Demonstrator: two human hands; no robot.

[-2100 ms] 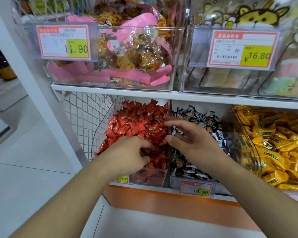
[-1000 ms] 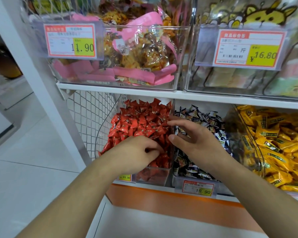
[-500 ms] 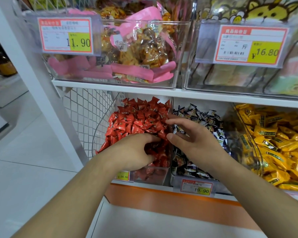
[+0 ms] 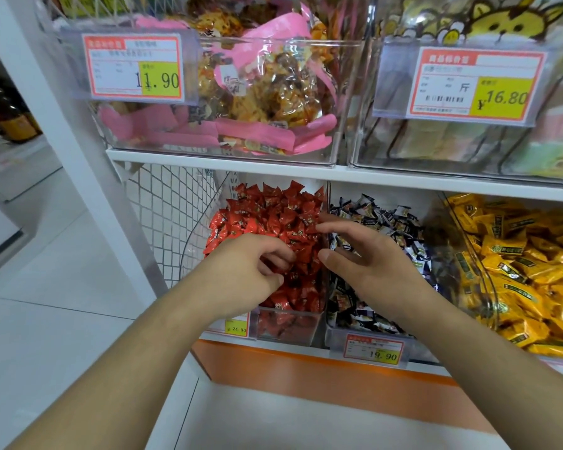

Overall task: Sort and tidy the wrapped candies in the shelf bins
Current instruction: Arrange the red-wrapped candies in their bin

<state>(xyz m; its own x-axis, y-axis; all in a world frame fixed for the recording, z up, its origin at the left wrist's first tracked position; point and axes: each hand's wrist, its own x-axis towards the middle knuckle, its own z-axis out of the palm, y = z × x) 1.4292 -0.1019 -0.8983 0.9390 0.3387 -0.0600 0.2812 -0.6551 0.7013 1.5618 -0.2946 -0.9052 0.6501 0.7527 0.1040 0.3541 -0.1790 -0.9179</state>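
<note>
Red wrapped candies [image 4: 273,216] are heaped in a narrow clear bin [image 4: 286,326] on the lower shelf. My left hand [image 4: 247,271] lies on the front of that heap, its fingers and thumb curled into the red candies and pinching some of them. My right hand [image 4: 368,258] hovers over the divider between the red bin and the neighbouring bin of dark wrapped candies [image 4: 384,219]. Its fingers are stretched leftward toward the red heap, the thumb is spread, and it holds nothing. Part of both heaps is hidden under my hands.
A bin of yellow wrapped candies [image 4: 517,254] stands at the right. Clear bins with pink snack packs [image 4: 267,86] and pale sweets [image 4: 452,138] fill the shelf above, with price tags in front. White wire mesh [image 4: 166,206] and a white post [image 4: 62,125] bound the left side.
My left hand's fingers have kept working in the red heap, shifting a little upward. My right hand stays beside it at the divider with its fingers spread slightly wider.
</note>
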